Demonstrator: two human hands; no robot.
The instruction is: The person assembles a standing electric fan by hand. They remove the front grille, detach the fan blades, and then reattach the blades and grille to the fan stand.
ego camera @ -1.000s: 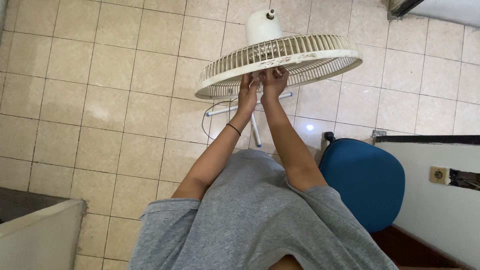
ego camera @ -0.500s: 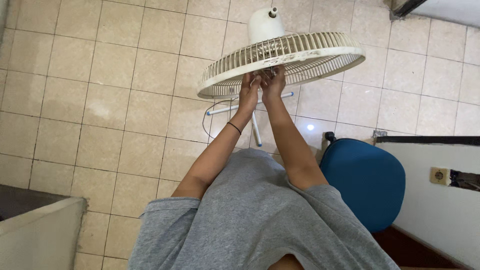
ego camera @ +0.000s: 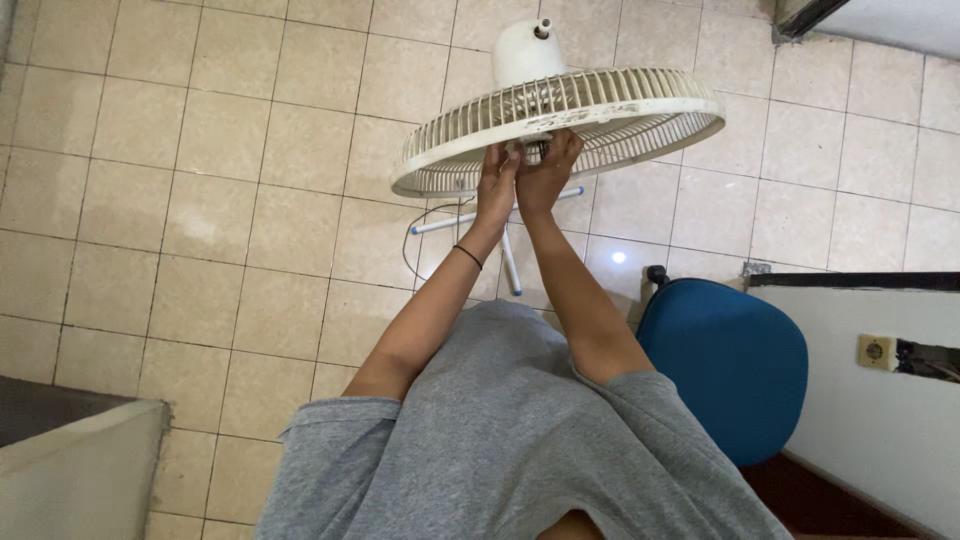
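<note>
Both hands, left hand [ego camera: 497, 180] and right hand [ego camera: 547, 170], touch a cream fan grille [ego camera: 560, 125] (dusty).

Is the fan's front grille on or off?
On. The cream grille closes the fan head all round, and both hands, left and right, press its centre. Whether the blades turn cannot be told.

Both arms reached up to a white fan [ego camera: 560, 125] with a round slatted guard, tilted. Left hand [ego camera: 497, 187] and right hand [ego camera: 548, 172] sat side by side at the guard's centre, fingers on the hub. Black band on left wrist. Tiled floor [ego camera: 200, 200], blue chair [ego camera: 725, 365] at right, grey shirt [ego camera: 500, 450] below
</note>
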